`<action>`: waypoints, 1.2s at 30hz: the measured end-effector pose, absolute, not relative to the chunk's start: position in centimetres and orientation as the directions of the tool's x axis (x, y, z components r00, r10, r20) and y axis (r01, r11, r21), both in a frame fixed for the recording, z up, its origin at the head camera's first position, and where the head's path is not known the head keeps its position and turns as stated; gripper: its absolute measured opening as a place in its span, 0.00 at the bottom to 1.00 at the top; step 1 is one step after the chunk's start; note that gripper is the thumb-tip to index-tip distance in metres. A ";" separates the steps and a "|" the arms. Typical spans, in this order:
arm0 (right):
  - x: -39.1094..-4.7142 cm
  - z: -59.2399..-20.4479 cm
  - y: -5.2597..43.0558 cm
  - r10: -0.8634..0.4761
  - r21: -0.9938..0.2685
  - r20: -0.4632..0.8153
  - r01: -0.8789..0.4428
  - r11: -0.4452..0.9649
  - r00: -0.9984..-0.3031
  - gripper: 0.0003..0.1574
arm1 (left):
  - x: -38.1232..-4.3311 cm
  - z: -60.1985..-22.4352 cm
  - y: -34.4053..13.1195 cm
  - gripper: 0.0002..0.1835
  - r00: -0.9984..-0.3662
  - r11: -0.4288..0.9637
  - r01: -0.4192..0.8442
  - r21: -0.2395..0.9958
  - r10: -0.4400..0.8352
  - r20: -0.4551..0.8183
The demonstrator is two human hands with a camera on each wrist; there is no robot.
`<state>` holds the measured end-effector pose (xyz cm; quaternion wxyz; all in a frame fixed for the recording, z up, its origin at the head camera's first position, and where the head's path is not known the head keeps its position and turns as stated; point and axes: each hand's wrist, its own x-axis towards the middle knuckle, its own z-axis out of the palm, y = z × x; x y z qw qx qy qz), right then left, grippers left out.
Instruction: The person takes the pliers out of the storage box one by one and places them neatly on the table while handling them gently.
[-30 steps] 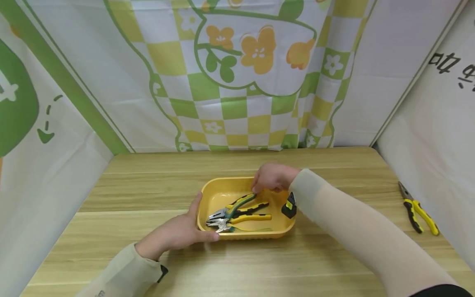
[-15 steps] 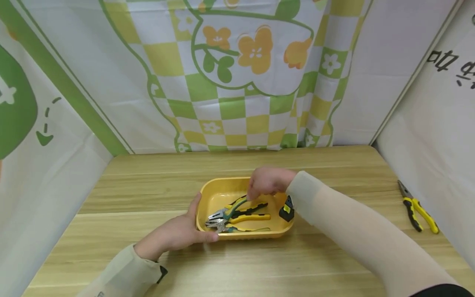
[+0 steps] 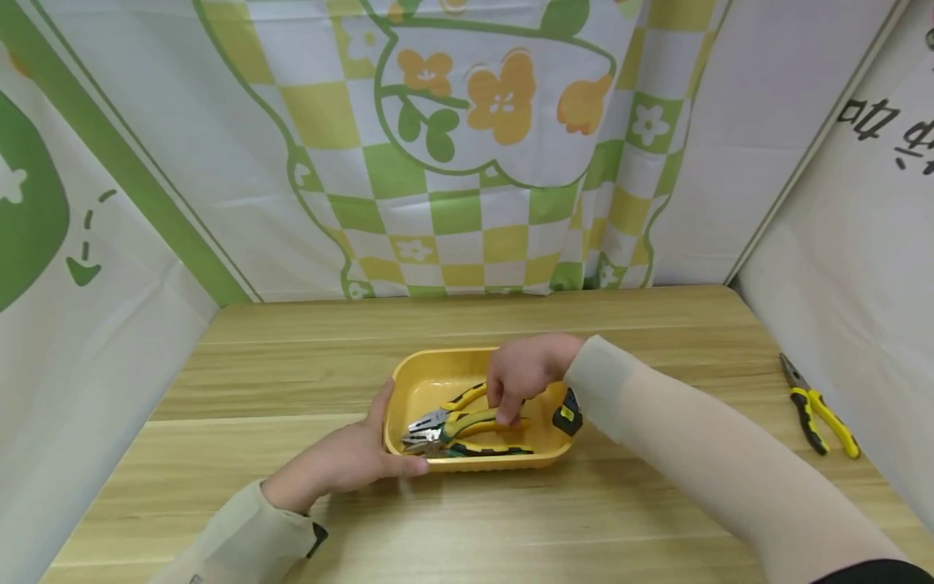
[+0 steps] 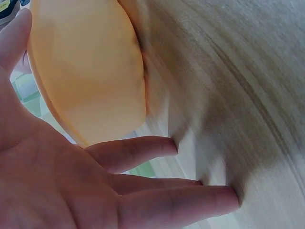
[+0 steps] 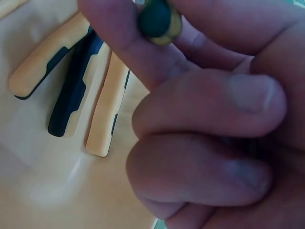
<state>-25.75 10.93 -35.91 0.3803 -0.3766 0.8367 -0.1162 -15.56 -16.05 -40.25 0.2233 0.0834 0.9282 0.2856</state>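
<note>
In the head view, my left hand (image 3: pixel 357 458) rests against the left end of a yellow tray (image 3: pixel 511 463). The left wrist view shows the thumb at the tray's rim and three fingers (image 4: pixel 176 202) stretched straight, tips at the table. My right hand (image 3: pixel 529 373) reaches inside and pinches one handle of pliers with green-and-yellow handles (image 3: pixel 474 420); their head lies at the tray's left. In the right wrist view the handle end (image 5: pixel 159 21) pokes out between curled fingers. Other pliers with yellow-and-black handles (image 3: pixel 464 397) lie beside them, partly overlapped; their handles (image 5: pixel 105 109) fan out below.
Long-nose pliers (image 3: pixel 820 410) with yellow-and-black handles lie on the wooden table (image 3: pixel 292 357) at the far right. A black piece with a yellow mark (image 3: pixel 567 415) shows beneath the right sleeve. A checkered curtain (image 3: pixel 460 219) hangs behind the table.
My right hand has moved slightly left and toward the tray's front, swinging the held pliers' handle that way. The nearer handles have shifted. My left hand stays at the tray's left end.
</note>
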 end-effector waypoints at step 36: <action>-26.0 -35.7 17.9 -0.730 -0.727 -0.241 -0.379 0.572 -0.639 0.10 | -15.6 -40.5 -16.2 0.75 -0.891 0.822 0.023 0.569 0.275 -0.362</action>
